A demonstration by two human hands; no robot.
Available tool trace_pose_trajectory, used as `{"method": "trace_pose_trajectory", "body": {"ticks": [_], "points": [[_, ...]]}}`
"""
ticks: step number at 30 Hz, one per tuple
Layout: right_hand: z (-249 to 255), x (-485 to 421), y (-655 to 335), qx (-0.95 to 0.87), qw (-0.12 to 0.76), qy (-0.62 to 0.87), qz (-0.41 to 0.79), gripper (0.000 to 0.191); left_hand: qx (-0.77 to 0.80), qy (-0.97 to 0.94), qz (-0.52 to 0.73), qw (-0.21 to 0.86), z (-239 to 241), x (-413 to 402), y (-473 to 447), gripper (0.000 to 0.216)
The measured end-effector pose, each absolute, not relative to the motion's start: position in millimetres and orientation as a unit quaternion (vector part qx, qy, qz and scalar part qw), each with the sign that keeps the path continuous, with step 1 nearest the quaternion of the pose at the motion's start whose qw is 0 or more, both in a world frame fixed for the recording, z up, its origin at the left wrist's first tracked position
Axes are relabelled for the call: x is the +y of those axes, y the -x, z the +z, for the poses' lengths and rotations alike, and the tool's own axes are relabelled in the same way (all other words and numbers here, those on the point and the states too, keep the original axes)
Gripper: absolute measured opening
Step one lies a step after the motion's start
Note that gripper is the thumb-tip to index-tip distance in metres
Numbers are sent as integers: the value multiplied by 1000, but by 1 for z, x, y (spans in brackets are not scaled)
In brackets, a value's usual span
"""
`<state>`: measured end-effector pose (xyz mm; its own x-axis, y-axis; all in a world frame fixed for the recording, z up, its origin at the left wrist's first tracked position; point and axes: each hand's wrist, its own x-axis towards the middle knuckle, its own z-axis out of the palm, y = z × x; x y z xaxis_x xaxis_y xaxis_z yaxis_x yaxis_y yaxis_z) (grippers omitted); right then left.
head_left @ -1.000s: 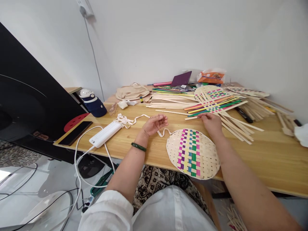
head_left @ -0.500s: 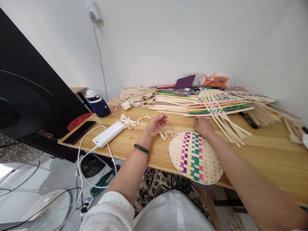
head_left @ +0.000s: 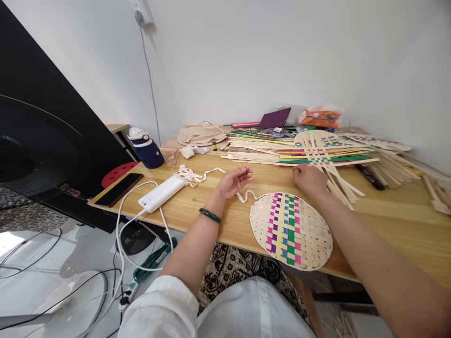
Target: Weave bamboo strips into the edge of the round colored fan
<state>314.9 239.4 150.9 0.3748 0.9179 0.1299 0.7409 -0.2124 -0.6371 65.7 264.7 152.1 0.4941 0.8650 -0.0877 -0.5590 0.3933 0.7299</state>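
My left hand (head_left: 235, 182), with a green bangle on its wrist, is raised above the table. Its thumb and fingertips are pinched together; whatever they hold is too fine to make out. My right hand (head_left: 310, 180) is closed in a fist near the loose strips, and its fingertips are mostly hidden. Between and below the hands lies an oval woven piece (head_left: 292, 231) of pale strips with pink, purple, yellow, blue and green bands. White tape (head_left: 243, 199) runs from its upper left edge, passes behind my left hand and leads to a tangled heap (head_left: 186, 173).
A white power strip (head_left: 165, 193) and a phone (head_left: 120, 189) lie left, with a blue bottle (head_left: 145, 149) behind. At the back are a thread spool (head_left: 214, 146), loose strips (head_left: 253, 149) and an unfinished weave (head_left: 319, 152). A black marker (head_left: 369, 176) lies right.
My right hand has moved slightly right, away from the woven piece's upper edge. My left hand stays pinched in nearly the same place. The whole view has shifted a little.
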Motion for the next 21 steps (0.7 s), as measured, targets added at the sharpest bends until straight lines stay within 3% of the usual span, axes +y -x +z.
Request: {"method": "trace_pose_trajectory", "body": {"ticks": [5, 10, 17, 21], "points": [[175, 224, -266, -603, 420, 600, 317, 39, 234, -357, 383, 819, 155, 259, -65, 23], [184, 220, -235, -619, 378, 466, 507, 36, 222, -368, 381, 819, 154, 260, -64, 26], [187, 214, -270, -592, 312, 462, 582, 38, 204, -355, 405, 817, 154, 260, -66, 26], [191, 211, -283, -572, 350, 471, 573, 41, 206, -343, 427, 811, 153, 262, -65, 27]]}}
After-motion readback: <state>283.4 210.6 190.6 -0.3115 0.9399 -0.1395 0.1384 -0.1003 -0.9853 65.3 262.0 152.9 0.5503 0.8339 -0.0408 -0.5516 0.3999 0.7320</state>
